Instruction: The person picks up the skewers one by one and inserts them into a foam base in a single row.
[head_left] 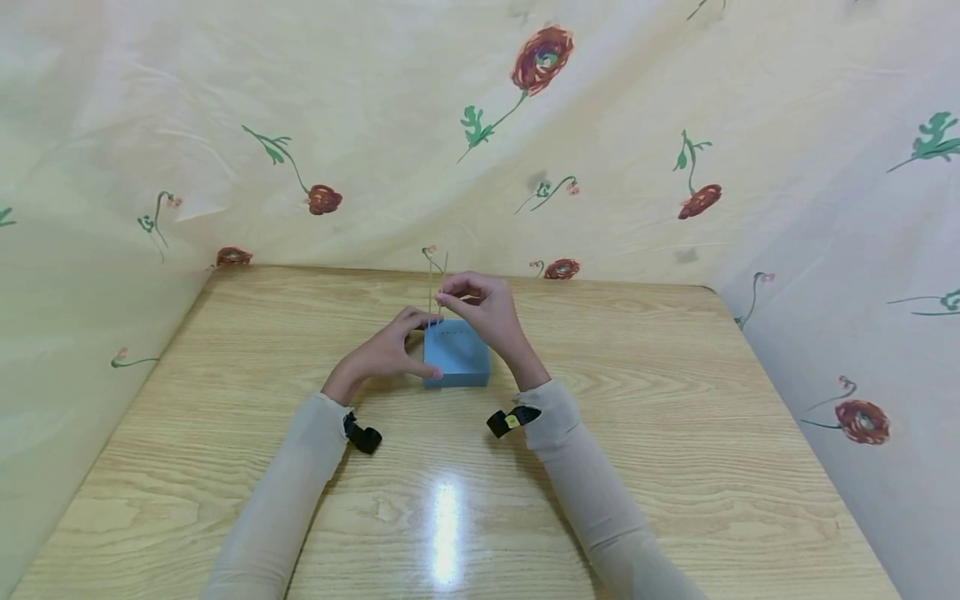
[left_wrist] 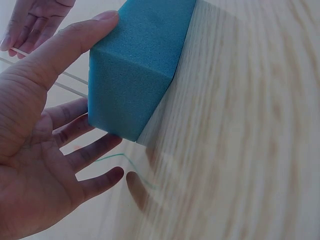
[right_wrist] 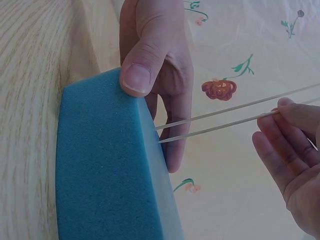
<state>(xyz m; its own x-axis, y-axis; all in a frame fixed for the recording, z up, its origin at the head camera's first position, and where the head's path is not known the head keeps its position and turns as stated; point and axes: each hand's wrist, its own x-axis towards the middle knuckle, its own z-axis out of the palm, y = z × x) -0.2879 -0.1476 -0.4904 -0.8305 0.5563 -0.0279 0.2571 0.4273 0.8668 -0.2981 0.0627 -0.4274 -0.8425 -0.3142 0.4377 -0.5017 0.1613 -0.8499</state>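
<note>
A blue foam block [head_left: 457, 357] sits on the table with a row of small dark holes along its top. My left hand [head_left: 386, 346] steadies it at the left side, thumb on the front face and fingers around the back, as the left wrist view shows. One thin wooden stick [right_wrist: 225, 110] stands up from the block near its left end. Close beside it, my right hand [head_left: 487, 312] pinches a second thin stick [right_wrist: 215, 128] between thumb and fingertips. That stick's lower end meets the block's top; how deep it goes cannot be told.
The wood-grain table [head_left: 637, 417] extends around the block on all sides. Behind it and at both sides hangs a pale flowered sheet [head_left: 405, 100]. Black straps with small cameras [head_left: 363, 437] sit on both wrists.
</note>
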